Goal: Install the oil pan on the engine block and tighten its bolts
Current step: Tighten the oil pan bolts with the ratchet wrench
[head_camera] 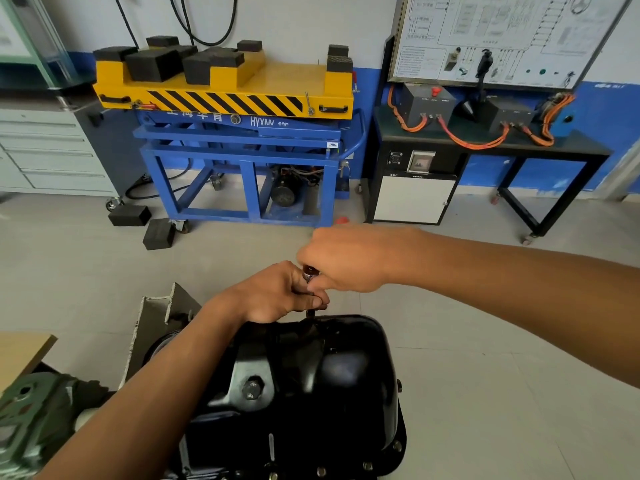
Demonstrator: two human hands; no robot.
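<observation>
Oil pan: laid bottom-up at lower centre; bolts are set along its near flange.
Left grip: clenched round a tool at the pan's far edge.
Right grip: closed over the tool's top.
Beyond: black blocks are carried on a yellow lift cart.

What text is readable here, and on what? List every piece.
"HY", then unsure letters and digits: blue lift cart, tops hidden.
Chinese characters beside it: tops hidden, unreadable.
Wall board: print too small.
Black box labels: blurred.
White writing on the blue wall: blurred.
</observation>
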